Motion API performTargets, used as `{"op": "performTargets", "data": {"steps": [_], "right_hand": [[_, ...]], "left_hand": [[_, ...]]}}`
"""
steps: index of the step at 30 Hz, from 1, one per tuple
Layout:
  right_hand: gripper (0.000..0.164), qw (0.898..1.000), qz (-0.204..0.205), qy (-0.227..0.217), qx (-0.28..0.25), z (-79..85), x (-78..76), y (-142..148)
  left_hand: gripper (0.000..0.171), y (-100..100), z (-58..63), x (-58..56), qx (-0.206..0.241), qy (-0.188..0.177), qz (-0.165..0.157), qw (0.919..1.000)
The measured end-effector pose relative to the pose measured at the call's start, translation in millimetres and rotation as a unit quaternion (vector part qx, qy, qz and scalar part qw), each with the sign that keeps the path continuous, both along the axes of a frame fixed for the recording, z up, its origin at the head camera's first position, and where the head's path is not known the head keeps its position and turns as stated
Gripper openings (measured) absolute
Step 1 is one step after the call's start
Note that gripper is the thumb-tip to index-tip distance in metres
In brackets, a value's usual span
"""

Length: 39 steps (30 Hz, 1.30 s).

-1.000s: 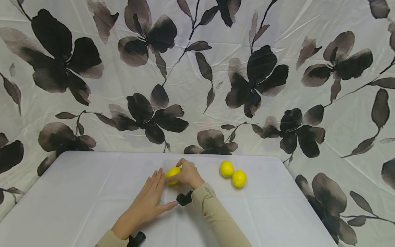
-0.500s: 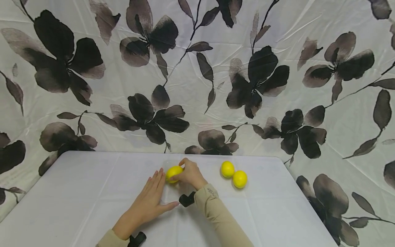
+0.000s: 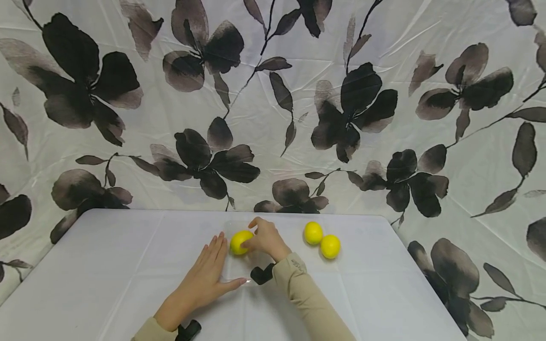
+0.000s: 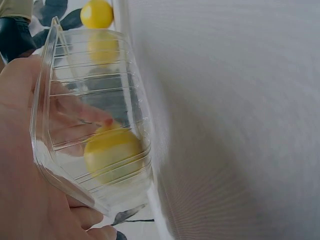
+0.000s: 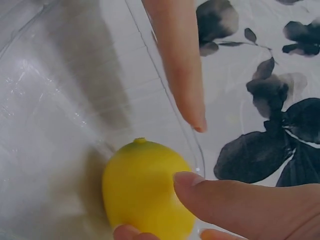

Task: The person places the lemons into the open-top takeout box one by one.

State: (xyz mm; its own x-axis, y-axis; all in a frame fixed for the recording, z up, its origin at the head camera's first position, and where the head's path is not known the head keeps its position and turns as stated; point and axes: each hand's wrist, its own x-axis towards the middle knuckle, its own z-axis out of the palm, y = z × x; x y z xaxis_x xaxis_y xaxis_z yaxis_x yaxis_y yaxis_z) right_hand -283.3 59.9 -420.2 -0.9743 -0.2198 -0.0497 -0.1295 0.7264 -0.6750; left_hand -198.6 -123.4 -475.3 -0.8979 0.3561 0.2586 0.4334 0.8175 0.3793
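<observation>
A yellow lemon (image 3: pixel 237 243) sits at the far end of a clear plastic container (image 3: pixel 233 271). My right hand (image 3: pixel 268 240) reaches over the container from the right and holds this lemon by its fingertips. One digit overlaps the fruit's side in the right wrist view, where its greenish tip shows. In the head view a bent finger stands off its far side. My left hand (image 3: pixel 204 275) lies along the container's left side, fingers straight and thumb spread to the near edge. Ridged clear walls (image 4: pixel 87 82) show the lemon through them in the left wrist view.
Two more lemons, one farther back (image 3: pixel 313 233) and one nearer (image 3: pixel 330 246), lie close together on the white tablecloth (image 3: pixel 384 289), right of the container. Behind the table hangs a floral cloth (image 3: pixel 294 118). Each wrist bears a black device (image 3: pixel 262 274).
My right hand has drawn slightly to the right, its fingers covering less of the lemon. The lemon has turned and looks rounder from above. My left hand has stayed in place.
</observation>
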Motion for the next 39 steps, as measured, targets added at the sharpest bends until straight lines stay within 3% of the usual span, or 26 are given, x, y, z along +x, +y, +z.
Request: {"op": "performTargets", "data": {"steps": [19,26,33,39], "right_hand": [[0.047,1.0,0.015,-0.021,-0.01,6.5,15.7,12],[0.046,0.997,0.028,-0.021,-0.063,15.9,26.6,25],[0.04,0.996,0.025,0.041,-0.072,26.7,33.6,52],[0.035,0.991,-0.015,0.075,-0.11,28.2,38.5,81]], "left_hand": [[0.117,-2,-2.3,-0.9,-0.004,-0.001,-0.001,1.0],[0.117,-2,-4.3,-1.4,-0.002,-0.005,0.001,1.0],[0.118,-2,-5.0,-1.8,0.001,-0.01,0.0,0.9999],[0.119,-1,-5.3,-2.2,0.002,-0.007,0.0,1.0]]}}
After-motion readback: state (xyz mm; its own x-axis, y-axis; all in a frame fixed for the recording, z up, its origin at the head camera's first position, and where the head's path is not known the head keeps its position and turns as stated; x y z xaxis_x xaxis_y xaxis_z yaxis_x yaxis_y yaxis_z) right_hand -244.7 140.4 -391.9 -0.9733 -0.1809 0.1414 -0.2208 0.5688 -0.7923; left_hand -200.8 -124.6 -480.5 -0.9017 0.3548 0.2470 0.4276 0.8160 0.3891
